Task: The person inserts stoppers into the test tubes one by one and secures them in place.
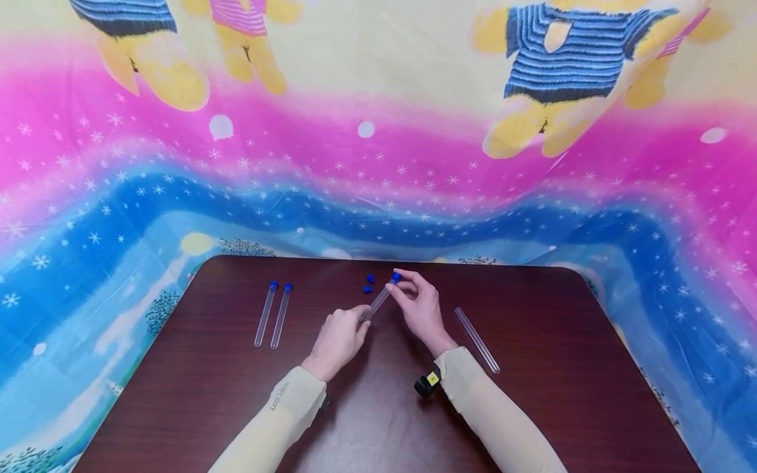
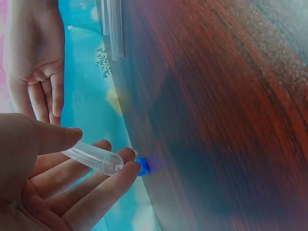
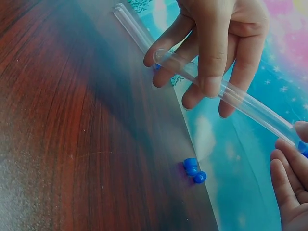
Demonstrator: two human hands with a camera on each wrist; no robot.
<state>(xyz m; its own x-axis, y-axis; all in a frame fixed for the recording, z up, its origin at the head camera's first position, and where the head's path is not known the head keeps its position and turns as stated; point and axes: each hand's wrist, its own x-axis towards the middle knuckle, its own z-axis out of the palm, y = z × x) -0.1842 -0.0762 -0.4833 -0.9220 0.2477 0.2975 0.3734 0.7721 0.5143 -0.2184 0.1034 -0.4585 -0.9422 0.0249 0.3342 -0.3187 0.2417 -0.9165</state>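
With my left hand [image 1: 338, 338] I am gripping the tube [image 1: 379, 302], apparently steadying it, while my right hand [image 1: 422, 309] is pinching the cap [image 1: 395, 278] at its one o'clock end.

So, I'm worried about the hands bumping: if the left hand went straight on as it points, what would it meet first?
Past the held tube, probably the right hand at the blue cap, though depth is unclear.

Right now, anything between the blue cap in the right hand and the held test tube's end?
Nothing visible: right hand pinches blue cap at the end of the test tube in the left hand; two loose caps lie to one side.
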